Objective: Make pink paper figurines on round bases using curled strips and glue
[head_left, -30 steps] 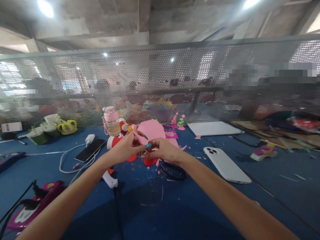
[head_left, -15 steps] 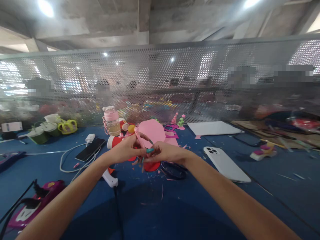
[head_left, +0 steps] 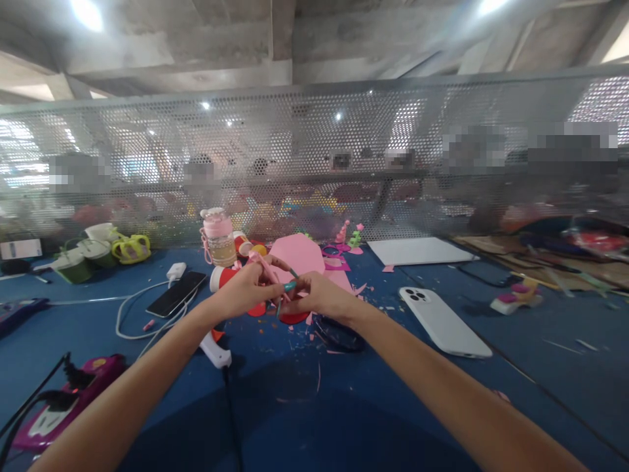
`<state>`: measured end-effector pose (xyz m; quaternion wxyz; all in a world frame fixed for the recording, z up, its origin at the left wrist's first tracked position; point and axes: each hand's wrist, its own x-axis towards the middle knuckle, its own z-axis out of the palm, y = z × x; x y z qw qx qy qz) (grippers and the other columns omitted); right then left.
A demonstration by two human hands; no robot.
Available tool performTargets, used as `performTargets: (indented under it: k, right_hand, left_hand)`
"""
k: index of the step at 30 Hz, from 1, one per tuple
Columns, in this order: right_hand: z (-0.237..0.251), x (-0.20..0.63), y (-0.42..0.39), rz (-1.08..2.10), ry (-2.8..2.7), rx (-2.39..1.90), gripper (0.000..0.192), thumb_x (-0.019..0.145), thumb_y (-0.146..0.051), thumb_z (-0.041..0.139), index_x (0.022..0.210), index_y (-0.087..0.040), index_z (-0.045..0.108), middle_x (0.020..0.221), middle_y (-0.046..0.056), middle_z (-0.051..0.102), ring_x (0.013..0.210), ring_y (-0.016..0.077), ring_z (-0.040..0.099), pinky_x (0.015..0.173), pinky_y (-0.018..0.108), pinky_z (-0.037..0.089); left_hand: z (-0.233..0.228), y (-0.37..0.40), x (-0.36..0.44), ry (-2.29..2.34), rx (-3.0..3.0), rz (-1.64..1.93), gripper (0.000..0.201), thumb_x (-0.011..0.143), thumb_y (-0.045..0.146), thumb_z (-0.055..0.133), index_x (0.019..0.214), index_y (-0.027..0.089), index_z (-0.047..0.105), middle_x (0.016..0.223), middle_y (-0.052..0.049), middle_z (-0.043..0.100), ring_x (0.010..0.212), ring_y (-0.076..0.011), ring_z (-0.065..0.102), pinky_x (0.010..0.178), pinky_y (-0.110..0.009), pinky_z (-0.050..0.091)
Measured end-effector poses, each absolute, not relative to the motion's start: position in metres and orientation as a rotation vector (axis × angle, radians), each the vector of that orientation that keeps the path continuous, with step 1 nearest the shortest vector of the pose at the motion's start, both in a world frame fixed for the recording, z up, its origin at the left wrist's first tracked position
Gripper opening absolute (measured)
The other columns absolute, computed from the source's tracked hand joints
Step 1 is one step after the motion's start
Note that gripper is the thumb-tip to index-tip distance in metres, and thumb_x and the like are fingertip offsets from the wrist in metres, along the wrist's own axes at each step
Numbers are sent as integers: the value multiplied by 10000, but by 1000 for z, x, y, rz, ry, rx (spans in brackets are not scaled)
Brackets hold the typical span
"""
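Head view: a thin pink strip (head_left: 268, 269) is pinched by the left hand (head_left: 246, 288) and right hand (head_left: 319, 296), both grips closed, above the blue bench (head_left: 344, 406). Open bench lies nearer; a perforated metal screen (head_left: 314, 164) bounds the far edge.

Bench (head_left: 147, 387): blue covering, flecked with pink scraps. Strip (head_left: 268, 267) pinched in the fingers (head_left: 287, 286): pink; fingernails painted teal. Foam sheet (head_left: 299, 252) at 12 o'clock of the hands: plain pink. Discs (head_left: 295, 318) under the hands: red. Bottle (head_left: 219, 239) at 11 o'clock: pink lid, clear body. Phone (head_left: 445, 322) at 3 o'clock: white. Second phone (head_left: 177, 295) at 9 o'clock: black, with a white cable (head_left: 128, 314). Screen (head_left: 314, 164) behind: grey metal, perforated with round holes. Iron-like tool (head_left: 63, 400) at 8 o'clock: magenta.
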<state>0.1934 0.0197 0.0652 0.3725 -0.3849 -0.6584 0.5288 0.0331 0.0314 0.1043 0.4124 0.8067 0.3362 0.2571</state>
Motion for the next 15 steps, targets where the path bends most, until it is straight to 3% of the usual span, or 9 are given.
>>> performTargets:
  k: [2, 4, 8, 15]
  right_hand:
    - [66, 197, 19, 1469, -1748, -861, 262, 539, -295, 734, 741, -134, 688, 690, 9, 659, 658, 104, 575, 732, 262, 439]
    - [66, 201, 18, 1617, -1850, -768, 280, 605, -313, 700, 830, -147, 691, 776, 29, 678, 730, 109, 592, 799, 276, 427]
    - [65, 206, 18, 1789, -1929, -669, 279, 641, -339, 677, 851, -155, 690, 857, 47, 684, 808, 116, 602, 877, 302, 395]
    - [59, 199, 24, 1597, -1762, -915, 283, 516, -324, 747, 724, -136, 706, 658, 24, 675, 666, 121, 597, 767, 290, 434]
  left_hand:
    - [105, 30, 31, 800, 1962, 624, 241, 702, 264, 585, 890, 117, 555, 630, -3, 562, 502, -82, 524, 495, -216, 427]
    - [106, 29, 29, 771, 1972, 595, 226, 699, 247, 584, 877, 109, 563, 649, -11, 560, 522, -91, 538, 524, -230, 436]
    - [106, 28, 28, 764, 2018, 479, 225, 709, 234, 559, 892, 104, 562, 686, -35, 580, 596, -120, 566, 560, -246, 435]
    - [102, 32, 29, 811, 2077, 540, 311, 695, 253, 596, 969, 129, 520, 596, 27, 548, 508, -81, 515, 489, -206, 391]
